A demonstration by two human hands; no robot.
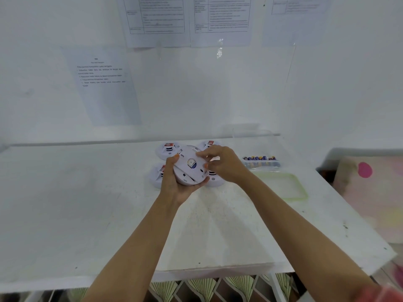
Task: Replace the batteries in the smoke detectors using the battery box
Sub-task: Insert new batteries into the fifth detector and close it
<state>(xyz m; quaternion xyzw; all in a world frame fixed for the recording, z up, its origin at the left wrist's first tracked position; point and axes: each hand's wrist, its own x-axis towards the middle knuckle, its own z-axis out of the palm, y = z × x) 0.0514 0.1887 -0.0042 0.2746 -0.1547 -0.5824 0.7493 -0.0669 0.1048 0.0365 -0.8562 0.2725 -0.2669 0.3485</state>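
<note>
Round white plastic smoke detector (189, 167) is held tilted above the white table (87, 203), its back facing the camera; a small central label shows, text unreadable. Left hand (174, 184) cups it from below and the left side, fingers wrapped on the rim, grasping it. Right hand (220, 163) grips its upper right edge, fingertips (199, 154) pinching there; what exactly they pinch is blurred.

Four more round white detectors sit on the table behind and under the held one, mostly hidden: back-left detector (166, 150) and back-right detector (207, 144) show red-and-white batteries in open bays, front-left detector (156, 176) is half covered by the left hand, front-right detector (216, 178) is largely hidden by the right wrist.

To the right of the held detector, a clear plastic battery box (261, 163) holds a row of batteries (259, 158), caps blue and yellowish, details too small. Just in front of that box lies a flat translucent lid with green rim (283, 186). Printed paper sheets (104, 83) on the wall behind are illegible. Table front edge is scuffed.
</note>
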